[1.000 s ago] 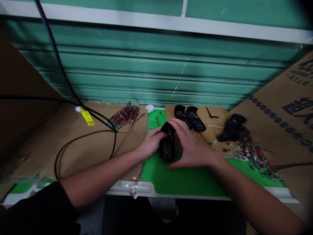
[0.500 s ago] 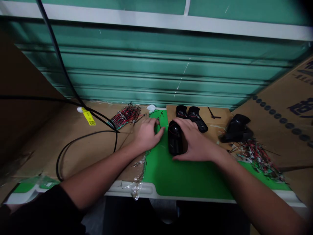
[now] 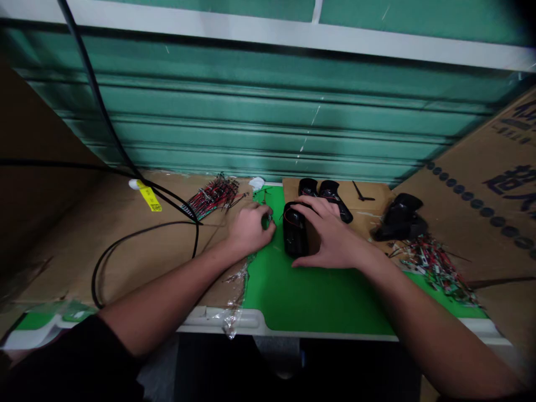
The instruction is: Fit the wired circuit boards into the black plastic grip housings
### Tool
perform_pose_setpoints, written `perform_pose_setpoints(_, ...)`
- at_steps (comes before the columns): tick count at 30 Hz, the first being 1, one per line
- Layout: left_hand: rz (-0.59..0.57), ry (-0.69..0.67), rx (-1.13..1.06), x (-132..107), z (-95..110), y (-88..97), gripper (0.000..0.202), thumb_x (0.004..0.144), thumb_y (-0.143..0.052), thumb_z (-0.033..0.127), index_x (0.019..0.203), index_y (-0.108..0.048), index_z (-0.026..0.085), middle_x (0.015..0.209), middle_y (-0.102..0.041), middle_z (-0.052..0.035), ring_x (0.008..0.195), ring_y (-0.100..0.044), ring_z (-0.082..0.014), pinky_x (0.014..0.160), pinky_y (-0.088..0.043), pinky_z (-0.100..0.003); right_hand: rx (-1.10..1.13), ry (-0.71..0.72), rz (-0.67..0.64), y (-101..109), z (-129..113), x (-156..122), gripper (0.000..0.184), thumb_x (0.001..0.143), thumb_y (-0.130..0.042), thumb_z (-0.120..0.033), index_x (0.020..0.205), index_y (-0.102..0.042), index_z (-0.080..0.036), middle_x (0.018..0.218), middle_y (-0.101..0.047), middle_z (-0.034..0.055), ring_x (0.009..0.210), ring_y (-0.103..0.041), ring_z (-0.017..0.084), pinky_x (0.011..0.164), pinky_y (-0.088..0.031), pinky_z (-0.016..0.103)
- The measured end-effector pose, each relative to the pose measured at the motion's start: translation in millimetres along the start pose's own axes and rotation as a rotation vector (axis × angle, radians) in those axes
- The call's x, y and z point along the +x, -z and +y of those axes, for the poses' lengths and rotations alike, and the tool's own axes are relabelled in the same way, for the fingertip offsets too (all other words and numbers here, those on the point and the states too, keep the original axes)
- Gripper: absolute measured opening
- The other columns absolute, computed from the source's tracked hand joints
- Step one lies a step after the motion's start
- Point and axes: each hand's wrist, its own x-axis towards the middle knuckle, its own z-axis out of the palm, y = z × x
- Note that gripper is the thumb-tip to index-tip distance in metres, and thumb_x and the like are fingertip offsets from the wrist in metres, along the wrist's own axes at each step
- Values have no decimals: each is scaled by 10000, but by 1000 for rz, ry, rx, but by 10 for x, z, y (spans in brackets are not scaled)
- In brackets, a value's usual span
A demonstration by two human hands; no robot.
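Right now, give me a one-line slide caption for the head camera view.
Head view: the right hand cups a black plastic housing on a green mat, the left hand beside it.

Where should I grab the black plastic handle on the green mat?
Wrap your fingers around the long rounded middle of the black plastic handle, coming from its left side, by the left hand. The right hand covers the other side, and the rounded body looks narrow enough to hold.

Green mat (image 3: 318,296); black casing (image 3: 295,234), red line (image 3: 288,214); teal ribbed shutter (image 3: 259,106)
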Motion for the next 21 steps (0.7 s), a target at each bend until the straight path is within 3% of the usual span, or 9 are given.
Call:
perform_pose_setpoints(2, 75, -44, -17, -15, 15, -5, 269, 926, -692, 275, 1178, -749, 200, 1172, -734, -121, 1092, -705, -310, 981, -569, -424, -9, -5, -10, -3, -9, 4, 1216, 723, -911, -733, 1696, -323, -301, 1641, -487, 203, 1525, -428, 496, 1218, -337, 745)
perform_pose_setpoints(5, 192, -219, -133, -40, 30, -9, 290, 927, -657, 199, 1215, -688, 188, 1168, -715, -116, 1129, -692, -282, 1004, -574, -404, -12, 3, -10, -24, -6, 3, 1223, 729, -907, -737, 1698, -308, -292, 1605, -525, 207, 1496, -462, 487, 1205, -358, 727)
perform_pose_setpoints(8, 199, -354, -262, -67, 36, -22, 334, 904, -622, 123, 1229, -654, 194, 1118, -723, -82, 992, -702, -227, 915, -591, -362, 4, 10, -11, -41, 3, 5, 1225, 725, -921, -725, 1692, -305, -293, 1604, -524, 203, 1495, -466, 477, 1211, -374, 713)
perform_pose_setpoints(13, 176, -293, -396, -99, 58, -96, 294, 906, -665, 147, 1192, -642, 209, 997, -747, -29, 754, -662, -148, 742, -566, -295, 65, -5, -13, -50, 12, 8, 1232, 723, -935, -705, 1693, -305, -280, 1619, -477, 201, 1520, -458, 449, 1261, -400, 670)
perform_pose_setpoints(18, 131, -201, -644, -132, 109, -174, 222, 921, -660, 153, 1132, -640, 218, 974, -762, -22, 718, -672, -114, 693, -565, -243, 129, -11, -10, -91, 36, -11, 1230, 726, -948, -668, 1696, -309, -261, 1648, -404, 204, 1562, -431, 429, 1303, -405, 616)
perform_pose_setpoints(21, 153, -215, -618, -146, 123, -168, 189, 913, -666, 154, 1090, -653, 217, 931, -742, -17, 715, -666, -116, 691, -556, -244, 142, -21, -13, -98, 40, -15, 1227, 731, -947, -660, 1701, -303, -274, 1654, -396, 196, 1562, -434, 432, 1302, -412, 623)
